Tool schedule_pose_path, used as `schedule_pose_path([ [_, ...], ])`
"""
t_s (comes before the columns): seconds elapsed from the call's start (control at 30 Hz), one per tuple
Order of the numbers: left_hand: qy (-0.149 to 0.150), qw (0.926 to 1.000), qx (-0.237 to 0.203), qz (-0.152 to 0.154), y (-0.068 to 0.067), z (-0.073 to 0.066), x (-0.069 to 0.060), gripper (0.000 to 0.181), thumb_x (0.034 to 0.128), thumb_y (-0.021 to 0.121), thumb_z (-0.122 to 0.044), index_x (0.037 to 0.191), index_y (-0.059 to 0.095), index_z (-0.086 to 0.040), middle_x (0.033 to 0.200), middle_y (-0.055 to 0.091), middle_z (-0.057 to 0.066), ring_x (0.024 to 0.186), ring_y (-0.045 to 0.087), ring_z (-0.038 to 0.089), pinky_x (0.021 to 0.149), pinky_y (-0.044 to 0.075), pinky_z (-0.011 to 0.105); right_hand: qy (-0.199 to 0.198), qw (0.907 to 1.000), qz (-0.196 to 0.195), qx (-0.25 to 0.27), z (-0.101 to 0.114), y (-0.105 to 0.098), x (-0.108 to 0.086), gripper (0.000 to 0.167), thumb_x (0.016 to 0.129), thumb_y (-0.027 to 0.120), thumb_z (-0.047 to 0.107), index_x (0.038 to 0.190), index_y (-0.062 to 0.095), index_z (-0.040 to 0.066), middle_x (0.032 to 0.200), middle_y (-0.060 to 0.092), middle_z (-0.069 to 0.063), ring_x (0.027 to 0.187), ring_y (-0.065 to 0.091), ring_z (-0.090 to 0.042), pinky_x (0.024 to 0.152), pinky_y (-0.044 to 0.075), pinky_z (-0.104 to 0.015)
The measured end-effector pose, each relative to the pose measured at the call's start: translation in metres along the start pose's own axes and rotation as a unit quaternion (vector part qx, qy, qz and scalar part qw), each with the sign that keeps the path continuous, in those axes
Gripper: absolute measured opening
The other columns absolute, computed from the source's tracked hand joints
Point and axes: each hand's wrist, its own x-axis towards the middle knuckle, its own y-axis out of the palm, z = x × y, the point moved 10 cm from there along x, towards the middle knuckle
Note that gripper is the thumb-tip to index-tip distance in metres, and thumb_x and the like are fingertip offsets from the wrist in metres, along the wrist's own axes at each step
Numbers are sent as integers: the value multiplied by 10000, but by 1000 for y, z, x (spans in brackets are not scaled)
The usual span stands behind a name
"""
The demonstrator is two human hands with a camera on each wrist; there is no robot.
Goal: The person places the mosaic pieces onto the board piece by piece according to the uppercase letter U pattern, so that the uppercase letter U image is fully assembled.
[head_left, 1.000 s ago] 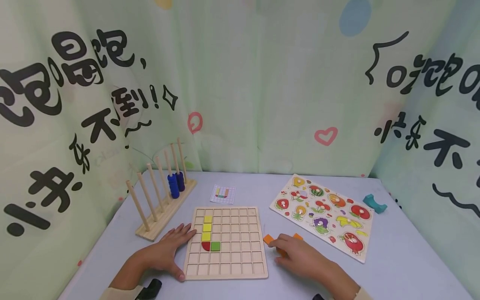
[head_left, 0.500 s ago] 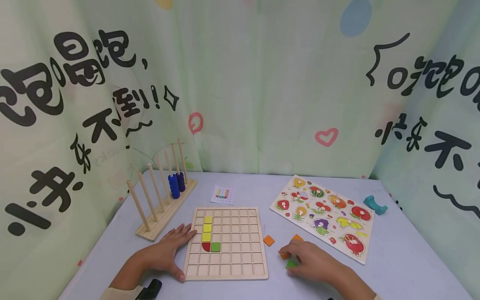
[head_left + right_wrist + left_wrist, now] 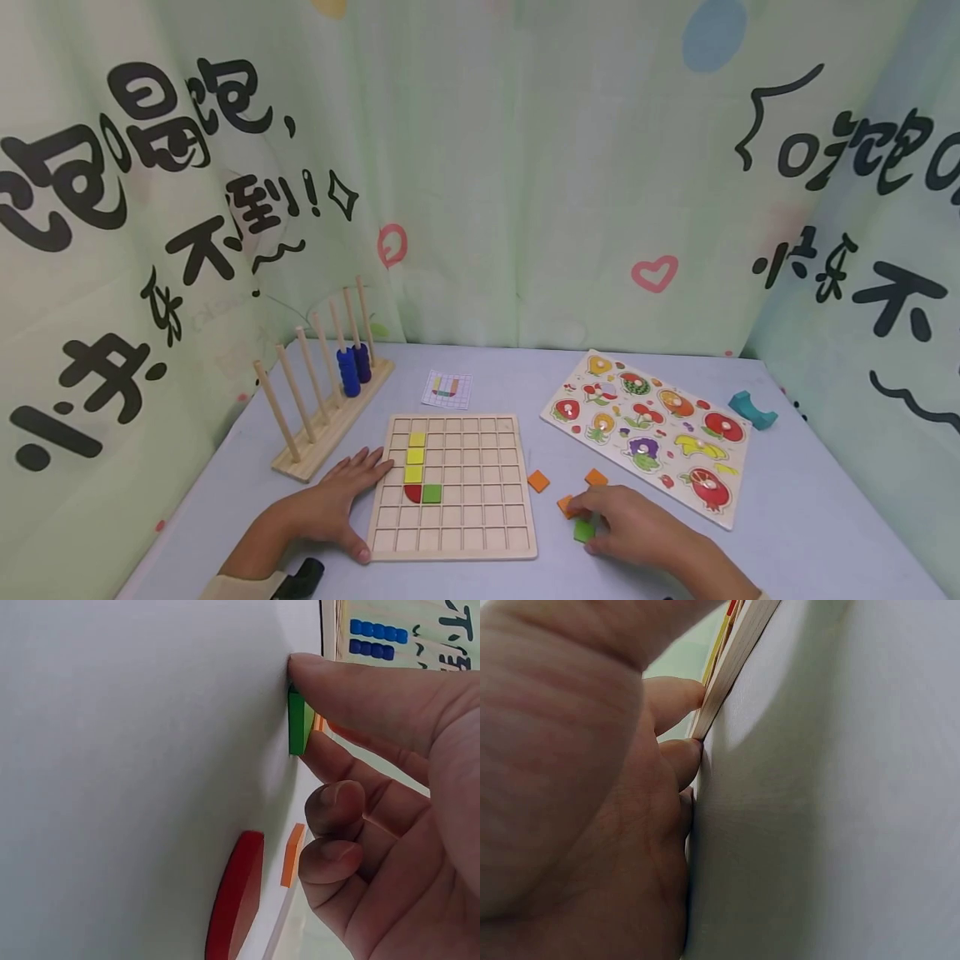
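The left hand (image 3: 333,502) lies relaxed along the left edge of the wooden board (image 3: 480,487), fingers touching it, thumb by its near left corner. Beyond the board's right edge, the right hand (image 3: 628,522) pinches a green block (image 3: 583,531) between thumb and finger, right at the table (image 3: 555,575) (whether it's lifted, I can't tell). Three orange blocks (image 3: 538,481) sit nearby, one partly behind the fingers.
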Motion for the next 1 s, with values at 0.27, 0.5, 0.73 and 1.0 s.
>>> schedule_pose_path([
  [0.27, -39, 10000, -38, 7, -2, -1, -1, 1255, 527, 888, -570, 1540, 292, -133, 1610, 117, 149, 1460, 6, 387, 1134, 18, 589, 477, 9988, 112, 91, -11, -1, -5, 376, 757, 837, 285, 1107, 711, 228, 863, 564, 205, 787, 499, -73, 747, 510, -305],
  [0.5, 63, 10000, -66, 15, -2, -3, -3, 1247, 542, 883, -569, 1541, 285, -119, 1607, 120, 161, 1459, 5, 392, 1132, 19, 594, 348, 9993, 133, -96, -8, 0, -6, 345, 791, 808, 262, 1118, 702, 233, 888, 566, 220, 808, 505, -54, 782, 521, -325],
  [0.73, 105, 9999, -43, 6, -2, -5, -3, 1244, 544, 879, -573, 1539, 290, -117, 1607, 119, 163, 1457, 5, 398, 1133, 19, 591, 125, 9993, 27, -347, 0, 0, -7, 363, 842, 760, 230, 1194, 671, 225, 1078, 600, 166, 995, 570, -102, 894, 514, -407],
  [1.0, 104, 9999, -105, 19, -2, -6, -3, 1244, 544, 890, -551, 1540, 286, -113, 1607, 113, 169, 1457, 1, 399, 1131, 22, 596, -332, 9981, -268, -454, 13, -6, -8, 375, 886, 716, 192, 1253, 640, 183, 1035, 478, 152, 832, 490, -13, 763, 511, -249],
])
